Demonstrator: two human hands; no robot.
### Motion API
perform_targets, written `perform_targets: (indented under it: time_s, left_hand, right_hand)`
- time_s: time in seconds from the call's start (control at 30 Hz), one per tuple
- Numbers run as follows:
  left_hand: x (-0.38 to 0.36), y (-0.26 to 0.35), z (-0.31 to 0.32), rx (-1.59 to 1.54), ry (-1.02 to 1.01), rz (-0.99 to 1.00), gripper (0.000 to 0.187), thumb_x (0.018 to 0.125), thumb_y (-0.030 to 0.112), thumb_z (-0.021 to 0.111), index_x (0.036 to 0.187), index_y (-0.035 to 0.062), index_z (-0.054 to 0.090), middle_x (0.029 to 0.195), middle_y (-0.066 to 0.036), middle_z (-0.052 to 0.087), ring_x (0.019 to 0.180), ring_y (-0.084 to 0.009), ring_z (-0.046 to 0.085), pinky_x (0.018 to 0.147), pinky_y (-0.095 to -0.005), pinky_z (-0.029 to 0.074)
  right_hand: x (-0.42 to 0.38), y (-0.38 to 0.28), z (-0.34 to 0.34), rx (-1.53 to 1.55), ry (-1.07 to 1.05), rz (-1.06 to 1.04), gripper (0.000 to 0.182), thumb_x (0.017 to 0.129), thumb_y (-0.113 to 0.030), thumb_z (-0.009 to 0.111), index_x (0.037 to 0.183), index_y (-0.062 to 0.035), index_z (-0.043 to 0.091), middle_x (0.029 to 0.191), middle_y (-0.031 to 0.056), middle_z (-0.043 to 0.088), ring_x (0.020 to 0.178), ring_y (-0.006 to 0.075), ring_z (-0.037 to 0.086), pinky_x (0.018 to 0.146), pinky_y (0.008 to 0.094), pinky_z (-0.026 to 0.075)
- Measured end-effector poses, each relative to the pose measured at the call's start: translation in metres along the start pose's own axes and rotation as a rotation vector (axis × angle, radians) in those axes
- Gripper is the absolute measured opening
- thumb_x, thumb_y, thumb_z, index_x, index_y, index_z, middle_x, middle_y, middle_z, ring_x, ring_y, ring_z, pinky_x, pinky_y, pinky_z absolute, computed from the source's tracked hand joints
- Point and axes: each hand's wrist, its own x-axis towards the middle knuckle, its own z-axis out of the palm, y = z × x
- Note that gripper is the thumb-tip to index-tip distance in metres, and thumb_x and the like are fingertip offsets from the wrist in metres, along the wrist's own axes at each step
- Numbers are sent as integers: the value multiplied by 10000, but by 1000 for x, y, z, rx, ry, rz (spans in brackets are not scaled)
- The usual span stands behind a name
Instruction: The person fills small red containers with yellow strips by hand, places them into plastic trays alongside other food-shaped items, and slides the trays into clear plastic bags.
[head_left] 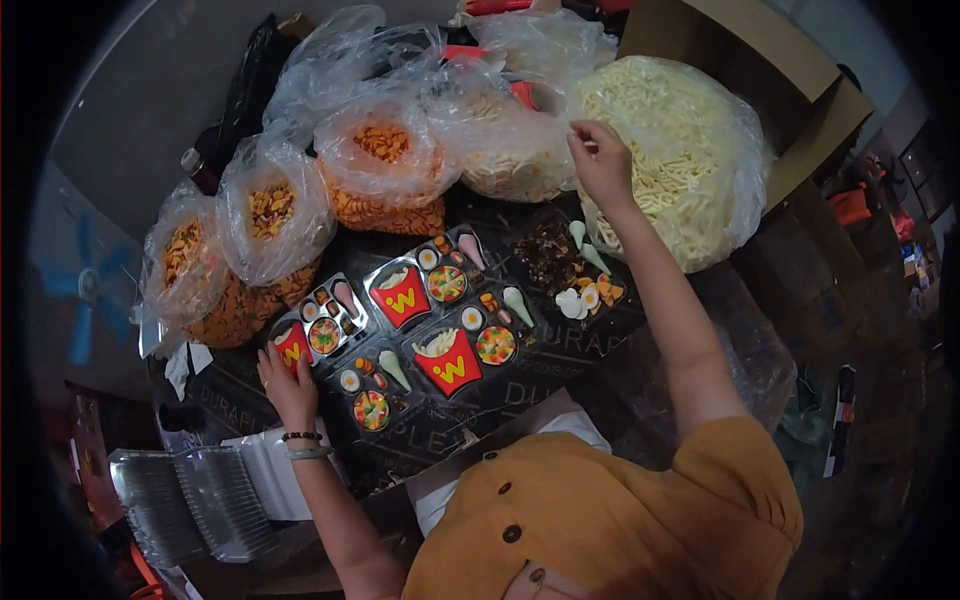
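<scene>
My left hand [286, 383] rests at the lower end of a red fries box [292, 345] in the left clear tray; whether it grips the box is unclear. Over the left edge of the big bag of pale fry-shaped pieces [660, 160], my right hand [600, 155] is raised with its fingers pinched together; anything between them is too small to name. Two more red boxes, one upper [400, 298] and one lower [448, 362], hold pale sticks. Around them lie small toy foods: round pizza-like discs [496, 345], eggs [472, 318] and cones [518, 306].
Open plastic bags of orange pieces [385, 150] and mixed small pieces [270, 215] line the table's back. Loose dark pieces [548, 255] lie right of the trays. Stacked clear trays [205, 500] stand lower left. A cardboard box [740, 60] is at the back right.
</scene>
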Motion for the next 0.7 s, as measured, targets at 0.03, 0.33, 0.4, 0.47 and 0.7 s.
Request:
perform_targets:
  time_s: [0.03, 0.33, 0.4, 0.47, 0.7]
  left_hand:
    - [-5, 10, -4, -44, 28, 21, 566, 849, 251, 578, 1304, -12, 368, 1350, -266, 342, 1231, -443, 332, 1024, -453, 279]
    - [-70, 80, -42, -326, -24, 94, 536, 809, 124, 623, 1277, -19, 405, 1409, -229, 256, 1301, -382, 262, 1057, -424, 233]
    - [-76, 89, -44, -356, -39, 91, 530, 808, 120, 622, 1273, -18, 409, 1406, -228, 262, 1299, -381, 266, 1054, -423, 240]
    - [-80, 100, -45, -386, -57, 95, 523, 808, 116, 622, 1270, -17, 414, 1404, -227, 268, 1297, -380, 271, 1051, -421, 247]
    - [-79, 160, -38, -517, -147, 259, 464, 804, 104, 624, 1226, -7, 467, 1389, -224, 300, 1282, -377, 302, 1033, -428, 271]
  right_hand:
    - [18, 15, 8, 6, 2, 0, 179, 810, -110, 624, 967, -23, 630, 908, 83, 635, 771, 166, 619, 681, 272, 491]
    - [75, 54, 53, -436, -25, 23, 131, 708, -196, 654, 743, -84, 596, 803, 81, 607, 736, 288, 595, 658, 395, 469]
    - [74, 60, 54, -515, 98, -256, 83, 706, -167, 639, 746, -95, 631, 769, 81, 622, 707, 294, 592, 621, 399, 471]
    - [72, 64, 56, -493, 106, -254, 76, 718, -171, 632, 739, -100, 619, 764, 70, 616, 715, 279, 597, 656, 393, 458]
    - [68, 52, 23, -268, 289, -335, 97, 745, -101, 634, 839, -100, 655, 763, 93, 644, 684, 267, 618, 641, 346, 479]
